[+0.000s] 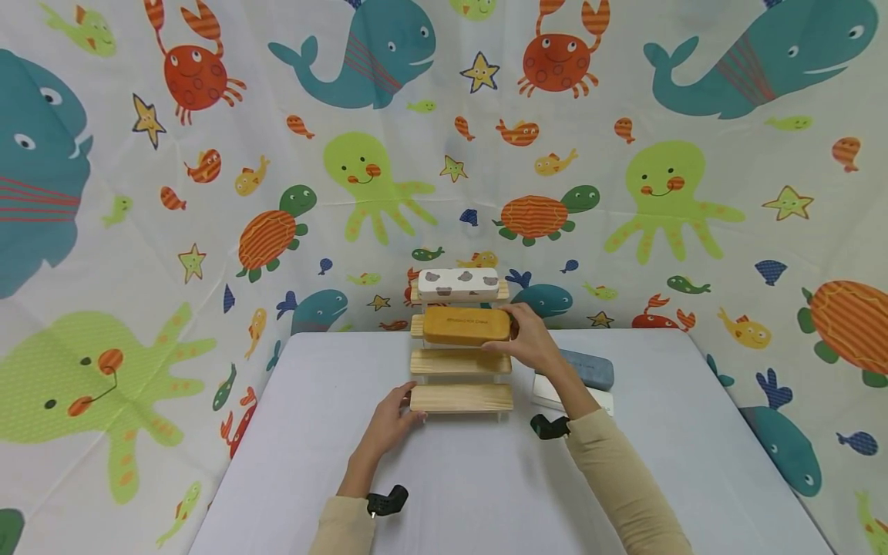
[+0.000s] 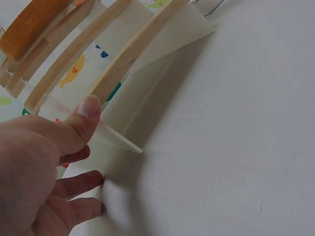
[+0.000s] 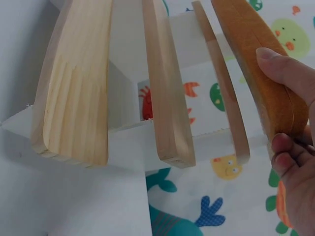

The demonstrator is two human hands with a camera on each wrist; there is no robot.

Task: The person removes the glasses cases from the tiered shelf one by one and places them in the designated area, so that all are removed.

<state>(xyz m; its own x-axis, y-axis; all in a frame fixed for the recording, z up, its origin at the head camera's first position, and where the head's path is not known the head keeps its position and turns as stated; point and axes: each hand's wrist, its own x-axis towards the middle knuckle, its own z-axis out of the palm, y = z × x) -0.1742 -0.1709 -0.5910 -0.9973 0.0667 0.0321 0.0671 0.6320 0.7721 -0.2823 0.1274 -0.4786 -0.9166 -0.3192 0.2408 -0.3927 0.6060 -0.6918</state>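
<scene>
My right hand (image 1: 533,339) holds a mustard-brown glasses case (image 1: 463,325) by its right end, thumb on one side and fingers curled at the other. The case lies lengthwise over the second-highest slat of a stepped display rack (image 1: 461,398), which has wooden slats on thin white supports. Down at the lowest slat, my left hand (image 1: 390,424) grips the left end; its thumb (image 2: 89,107) presses on the wood, while the lower fingers (image 2: 81,183) spread below. A white case with grey-brown spots (image 1: 458,284) rests on the top slat. The two lower slats bear nothing.
To the right of the rack, a blue-grey case (image 1: 586,369) and a white case (image 1: 545,393) lie on the white table (image 1: 333,385), partly hidden by my right forearm. A cloth printed with sea animals (image 1: 458,193) hangs behind and at both sides.
</scene>
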